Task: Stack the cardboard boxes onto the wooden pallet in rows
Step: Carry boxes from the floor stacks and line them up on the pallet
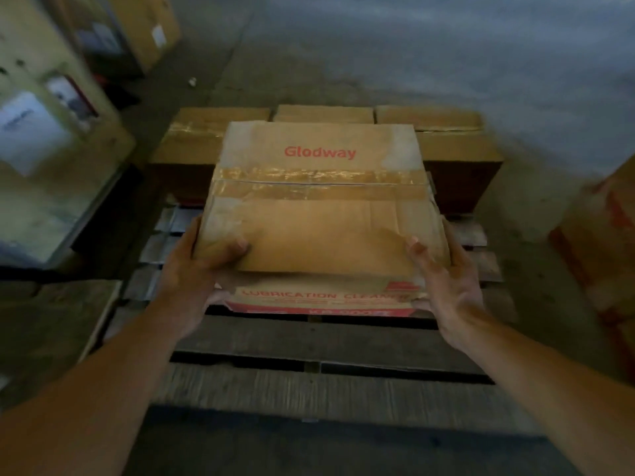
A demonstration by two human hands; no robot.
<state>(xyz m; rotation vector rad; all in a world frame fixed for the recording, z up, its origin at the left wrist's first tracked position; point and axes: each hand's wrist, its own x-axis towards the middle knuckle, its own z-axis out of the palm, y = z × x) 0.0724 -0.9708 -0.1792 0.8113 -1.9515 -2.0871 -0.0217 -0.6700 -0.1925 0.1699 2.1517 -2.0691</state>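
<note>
A brown cardboard box (319, 201) printed "Glodway" in red, taped across its top, is in the middle of the head view above the wooden pallet (323, 345). My left hand (196, 266) grips its near left corner, thumb over the top edge. My right hand (446, 273) holds the near right corner, fingers against the side. Behind it a row of three brown boxes stands on the pallet's far end: left (192, 139), middle (323, 113) and right (457, 146). Whether the held box touches the slats is hidden.
Tall stacked cartons (44, 139) with labels stand at the left. Another carton (604, 242) with red print sits at the right edge. More boxes (137, 32) are at the far left back. Grey concrete floor (412, 56) stretches beyond the pallet.
</note>
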